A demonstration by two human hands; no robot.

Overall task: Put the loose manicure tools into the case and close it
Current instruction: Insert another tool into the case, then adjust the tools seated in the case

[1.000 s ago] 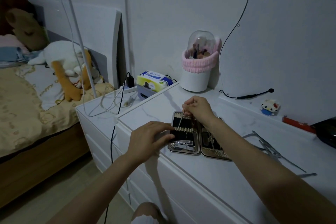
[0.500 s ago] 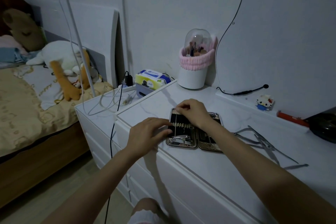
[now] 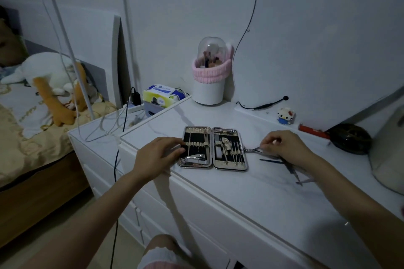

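Observation:
The manicure case (image 3: 212, 165) lies open flat on the white dresser top, both halves showing thin metal tools under elastic loops and a nail clipper (image 3: 194, 158) at the lower left. My left hand (image 3: 156, 156) rests on the case's left edge, fingers on the left half. My right hand (image 3: 284, 147) is to the right of the case, fingers pinched on metal cuticle nippers (image 3: 253, 150) that lie just off the case's right edge. More loose thin tools (image 3: 290, 168) lie on the dresser under and beyond my right wrist.
A white brush holder with a pink band (image 3: 211, 78) stands at the back by the wall. A small toy figure (image 3: 285, 116), a red object (image 3: 313, 131) and a dark round object (image 3: 349, 138) sit at the right rear. A lower cabinet with cables (image 3: 105, 124) and a bed lie left.
My right hand left the case's left half, where it had placed a thin tool, and moved right to grip the nippers. My left hand stayed on the case's left edge.

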